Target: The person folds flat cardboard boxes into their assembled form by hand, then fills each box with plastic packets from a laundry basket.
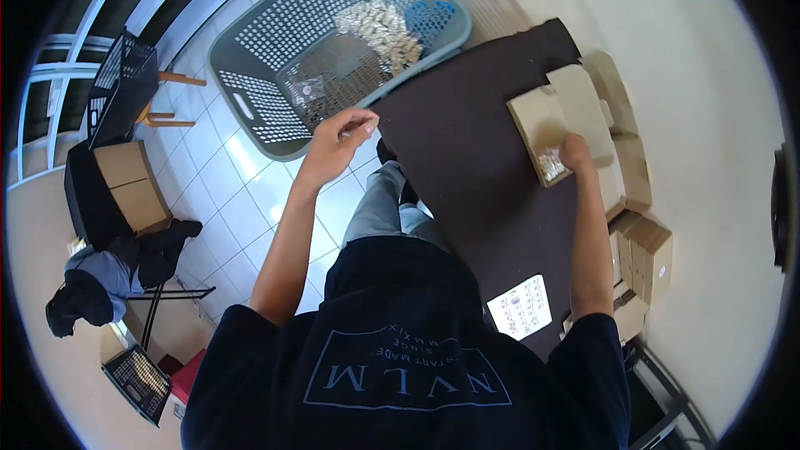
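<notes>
My left hand (340,143) hovers between the basket's near corner and the table edge, its fingers pinched together; what they hold, if anything, is too small to tell. At the right, my right hand (575,152) is closed over the side of an open cardboard box (525,112), beside a small heap of clear and whitish packets (551,164) in its corner. Its fingertips are hidden, so I cannot see what they grip. A big grey-green plastic basket (287,154) holds a pile of pale small packets (377,29) and something blue (429,21).
The box stands on a dark-covered table (483,108). A printed sheet (521,308) lies near my body. More cardboard boxes (643,254) line the wall side. At the left are a seated person (108,283), a carton (133,187) and black crates (121,87) on the tiled floor side.
</notes>
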Available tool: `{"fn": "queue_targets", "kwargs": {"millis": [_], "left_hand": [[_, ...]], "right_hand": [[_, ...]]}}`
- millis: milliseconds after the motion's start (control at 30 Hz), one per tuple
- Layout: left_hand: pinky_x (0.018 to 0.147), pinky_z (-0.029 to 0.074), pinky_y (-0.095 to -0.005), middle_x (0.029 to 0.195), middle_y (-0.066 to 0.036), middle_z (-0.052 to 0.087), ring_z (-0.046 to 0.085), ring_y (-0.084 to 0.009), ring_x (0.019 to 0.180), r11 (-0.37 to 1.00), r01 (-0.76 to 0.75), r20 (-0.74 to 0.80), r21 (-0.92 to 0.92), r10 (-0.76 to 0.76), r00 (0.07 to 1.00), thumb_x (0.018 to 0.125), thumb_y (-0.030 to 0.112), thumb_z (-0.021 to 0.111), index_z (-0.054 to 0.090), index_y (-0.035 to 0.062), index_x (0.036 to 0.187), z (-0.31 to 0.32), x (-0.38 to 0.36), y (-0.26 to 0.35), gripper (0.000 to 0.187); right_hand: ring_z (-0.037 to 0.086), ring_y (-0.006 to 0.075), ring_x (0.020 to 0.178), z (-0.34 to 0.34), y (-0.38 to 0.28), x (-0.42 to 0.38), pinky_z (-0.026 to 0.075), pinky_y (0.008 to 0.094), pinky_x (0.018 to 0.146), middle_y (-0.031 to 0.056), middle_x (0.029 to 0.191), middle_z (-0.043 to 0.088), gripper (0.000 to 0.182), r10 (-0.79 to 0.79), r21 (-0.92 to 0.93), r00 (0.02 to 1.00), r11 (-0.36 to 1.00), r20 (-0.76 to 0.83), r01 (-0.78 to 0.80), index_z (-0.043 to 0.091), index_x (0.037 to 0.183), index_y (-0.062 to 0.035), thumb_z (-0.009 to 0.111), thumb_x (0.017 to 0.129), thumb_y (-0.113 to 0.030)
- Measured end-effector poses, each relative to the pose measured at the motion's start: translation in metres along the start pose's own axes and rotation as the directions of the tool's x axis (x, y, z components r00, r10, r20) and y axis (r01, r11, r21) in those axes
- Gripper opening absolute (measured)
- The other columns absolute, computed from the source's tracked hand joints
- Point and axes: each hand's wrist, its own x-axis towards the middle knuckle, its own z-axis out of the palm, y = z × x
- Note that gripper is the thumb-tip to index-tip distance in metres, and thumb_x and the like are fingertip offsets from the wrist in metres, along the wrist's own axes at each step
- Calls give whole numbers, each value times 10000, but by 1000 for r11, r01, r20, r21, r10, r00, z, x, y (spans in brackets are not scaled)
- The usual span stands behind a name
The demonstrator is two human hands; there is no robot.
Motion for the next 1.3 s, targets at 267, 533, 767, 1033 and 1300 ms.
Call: {"fn": "queue_targets", "kwargs": {"millis": [267, 533, 767, 1033, 1300], "left_hand": [[691, 492, -269, 880, -47, 664, 620, -118, 796, 976, 108, 13, 188, -112, 994, 934, 186, 596, 651, 11, 1073, -80, 149, -52, 230], [794, 526, -352, 912, -108, 717, 690, -214, 838, 836, 392, -83, 384, -391, 917, 849, 251, 653, 702, 77, 1026, -129, 307, -194, 254], [988, 469, -409, 1179, -153, 651, 616, -340, 1104, 605, 524, -288, 599, -448, 846, 782, 296, 666, 637, 178, 1188, -140, 382, -291, 424], [986, 470, -432, 1210, -167, 629, 572, -347, 1166, 622, 645, -449, 444, -468, 761, 800, 241, 661, 558, 184, 1287, -131, 439, -333, 500], [747, 536, -355, 811, -96, 706, 691, -242, 804, 809, 303, -332, 505, -142, 932, 780, 132, 738, 685, 64, 883, -128, 420, -328, 134]], "right_hand": [[602, 442, 1016, -8, -27, -33, 480, 516, 872, 302, 1006, 634, 407, 109, 100, 937, 992, -333, -80, 487, 1149, 7, 601, 760, 35], [632, 425, 929, -53, -63, -43, 498, 467, 764, 272, 997, 638, 242, 474, 304, 875, 851, -96, -428, 533, 1039, -6, 606, 810, -40], [631, 245, 855, -73, -125, -94, 506, 358, 757, 162, 952, 655, 223, 555, 569, 831, 670, 42, -476, 557, 1068, 58, 623, 889, -56], [595, 108, 701, -75, -204, -123, 483, 250, 503, 65, 870, 648, 193, 553, 681, 783, 459, 284, -571, 578, 1078, -16, 631, 900, -69], [634, 127, 748, -78, -213, -129, 534, 265, 537, 72, 861, 655, 213, 514, 701, 790, 425, 335, -573, 582, 1093, -7, 627, 888, -43]]}}
